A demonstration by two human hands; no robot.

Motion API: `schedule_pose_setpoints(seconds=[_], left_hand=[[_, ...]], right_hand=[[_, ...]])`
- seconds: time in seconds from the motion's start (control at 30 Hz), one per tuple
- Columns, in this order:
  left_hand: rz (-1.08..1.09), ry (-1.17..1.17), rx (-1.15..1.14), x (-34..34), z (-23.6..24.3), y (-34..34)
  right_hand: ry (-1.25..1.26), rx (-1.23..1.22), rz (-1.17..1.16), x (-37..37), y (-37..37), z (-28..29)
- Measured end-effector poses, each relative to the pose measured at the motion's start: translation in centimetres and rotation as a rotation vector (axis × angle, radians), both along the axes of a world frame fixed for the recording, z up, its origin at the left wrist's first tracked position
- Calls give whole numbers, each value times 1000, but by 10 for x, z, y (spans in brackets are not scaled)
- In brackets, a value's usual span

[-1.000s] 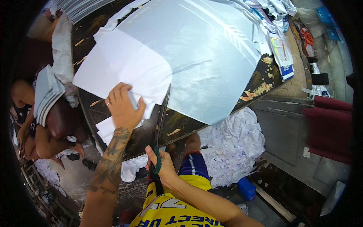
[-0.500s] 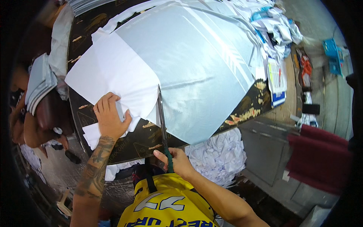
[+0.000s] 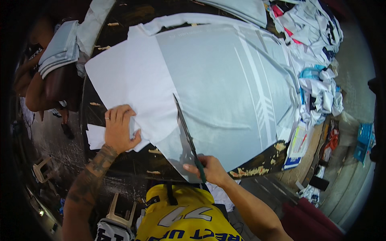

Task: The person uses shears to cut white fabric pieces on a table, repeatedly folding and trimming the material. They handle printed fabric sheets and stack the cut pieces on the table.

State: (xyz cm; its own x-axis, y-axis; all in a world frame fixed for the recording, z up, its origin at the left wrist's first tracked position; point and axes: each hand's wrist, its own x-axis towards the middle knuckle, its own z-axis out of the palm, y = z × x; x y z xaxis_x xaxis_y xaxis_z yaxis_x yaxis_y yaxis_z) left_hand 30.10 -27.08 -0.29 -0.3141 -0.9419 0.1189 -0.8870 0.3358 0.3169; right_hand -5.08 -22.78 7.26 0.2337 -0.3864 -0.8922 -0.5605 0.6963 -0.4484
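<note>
My right hand (image 3: 212, 170) is closed round the green-wrapped handles of long dark scissors (image 3: 185, 127). Their blades point away from me, with the tip by the line where white fabric (image 3: 136, 76) meets a pale grey printed fabric (image 3: 213, 72). White chevrons and stripes mark the grey piece. On the near edge of the white fabric lies my left hand (image 3: 120, 126), thumb spread from the fingers, pressing the cloth, which bunches between them. A white flap (image 3: 96, 137) sticks out left of that hand. The scissors cover part of the cut edge.
Crumpled fabric pieces (image 3: 317, 92) heap along the table's right side, beside a paper pad with a red pen (image 3: 298, 140). Folded grey cloths (image 3: 60, 46) are stacked at far left, near another person's legs. A blue plastic holder (image 3: 363, 140) is at far right; a stool (image 3: 120, 209) stands below.
The view has shifted. The white and grey fabrics lie differently, with more white showing beside the blades. The scissors slant more to the left at the tip. My left hand remains on the white cloth.
</note>
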Motion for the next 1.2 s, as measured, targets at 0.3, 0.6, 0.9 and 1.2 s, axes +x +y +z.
schedule_pose_setpoints(seconds=[0.3, 0.6, 0.9, 1.2], left_hand=[[9, 11, 24, 0, 1, 0], [19, 11, 48, 2, 0, 0], [14, 32, 74, 5, -6, 3], [-17, 60, 29, 4, -2, -5]], right_hand=[[46, 14, 93, 7, -62, -12], [-5, -68, 13, 15, -82, 12], [-18, -61, -33, 35, -106, -13], [17, -68, 35, 64, -160, -17]])
